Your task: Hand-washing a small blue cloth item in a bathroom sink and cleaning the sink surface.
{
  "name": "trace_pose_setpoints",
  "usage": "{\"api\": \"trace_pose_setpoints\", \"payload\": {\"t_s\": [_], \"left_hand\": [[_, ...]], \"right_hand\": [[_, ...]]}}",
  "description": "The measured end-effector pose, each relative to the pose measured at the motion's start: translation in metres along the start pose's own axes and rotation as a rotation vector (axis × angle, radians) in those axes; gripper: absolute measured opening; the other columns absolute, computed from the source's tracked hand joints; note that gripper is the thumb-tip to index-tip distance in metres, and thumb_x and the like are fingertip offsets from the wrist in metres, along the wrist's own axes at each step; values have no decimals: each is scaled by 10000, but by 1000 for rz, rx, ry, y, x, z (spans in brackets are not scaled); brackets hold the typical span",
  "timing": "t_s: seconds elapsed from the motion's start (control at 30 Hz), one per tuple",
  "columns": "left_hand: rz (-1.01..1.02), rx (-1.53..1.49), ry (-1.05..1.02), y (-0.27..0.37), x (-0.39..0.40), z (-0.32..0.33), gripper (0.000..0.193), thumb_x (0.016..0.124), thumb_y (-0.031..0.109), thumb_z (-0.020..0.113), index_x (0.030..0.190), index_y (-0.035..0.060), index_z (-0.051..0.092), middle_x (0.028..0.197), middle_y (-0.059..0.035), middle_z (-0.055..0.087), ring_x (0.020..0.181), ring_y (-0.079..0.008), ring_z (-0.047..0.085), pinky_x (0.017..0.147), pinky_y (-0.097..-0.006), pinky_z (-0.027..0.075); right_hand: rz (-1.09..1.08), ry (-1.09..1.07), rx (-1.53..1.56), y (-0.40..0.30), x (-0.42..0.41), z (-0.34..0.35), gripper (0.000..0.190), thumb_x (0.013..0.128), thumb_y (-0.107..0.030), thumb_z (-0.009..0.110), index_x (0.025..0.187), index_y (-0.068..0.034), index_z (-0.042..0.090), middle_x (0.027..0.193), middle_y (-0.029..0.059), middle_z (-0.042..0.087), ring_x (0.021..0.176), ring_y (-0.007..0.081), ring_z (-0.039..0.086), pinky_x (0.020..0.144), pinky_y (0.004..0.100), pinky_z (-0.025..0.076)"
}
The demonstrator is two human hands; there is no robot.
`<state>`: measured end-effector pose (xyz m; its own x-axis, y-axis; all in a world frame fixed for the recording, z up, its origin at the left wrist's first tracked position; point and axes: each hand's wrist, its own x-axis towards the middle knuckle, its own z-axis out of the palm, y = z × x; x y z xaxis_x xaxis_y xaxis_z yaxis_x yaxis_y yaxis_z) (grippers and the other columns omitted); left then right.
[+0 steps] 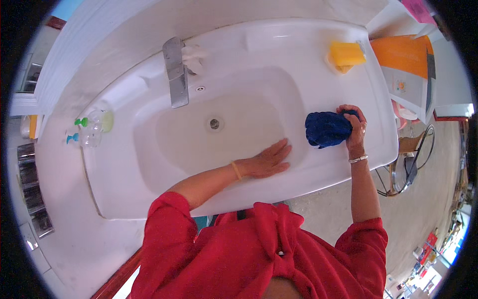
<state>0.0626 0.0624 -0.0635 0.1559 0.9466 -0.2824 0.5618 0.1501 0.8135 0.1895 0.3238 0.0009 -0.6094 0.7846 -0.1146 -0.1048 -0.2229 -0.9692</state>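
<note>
A bunched dark blue cloth (326, 129) rests on the right ledge of a white ceramic sink (142, 209). My right hand (354, 125) grips its right end, fingers curled around the fabric. Over the right front part of the basin, my left hand (267, 160) is held flat with the fingers spread a little and nothing in them. Whether it touches the basin wall I cannot tell. The basin's round drain (214, 123) is uncovered. A flat metal faucet (175, 74) reaches over the back rim.
A whitish crumpled item (194, 58) lies beside the faucet. Two pump bottles (95, 123) are on the left ledge. At the back right corner sits a yellow object (345, 54), perhaps a sponge. An orange and white bag (405, 63) and a metal-framed stand (407, 172) are off the right side.
</note>
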Motion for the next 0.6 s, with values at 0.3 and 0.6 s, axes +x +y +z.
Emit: {"api": "trace_pose_setpoints", "payload": {"t_s": [0.3, 0.6], "left_hand": [[-315, 512, 205, -44, -83, -29, 600, 841, 376, 530, 1284, 8, 362, 1353, -252, 308, 1275, -365, 291, 1024, -465, 280], [15, 455, 226, -107, -172, 6, 457, 862, 313, 515, 1228, 47, 448, 1309, -163, 398, 1227, -319, 366, 1010, -458, 313]], "right_hand": [[-40, -61, -66, 0, 0, 1, 209, 701, -5, 511, 896, 23, 581, 891, 126, 607, 841, 205, 579, 826, 308, 461], [-33, -142, -4, 9, 8, -11, 235, 728, -38, 499, 948, 24, 558, 951, 147, 590, 890, 253, 569, 861, 372, 457]]}}
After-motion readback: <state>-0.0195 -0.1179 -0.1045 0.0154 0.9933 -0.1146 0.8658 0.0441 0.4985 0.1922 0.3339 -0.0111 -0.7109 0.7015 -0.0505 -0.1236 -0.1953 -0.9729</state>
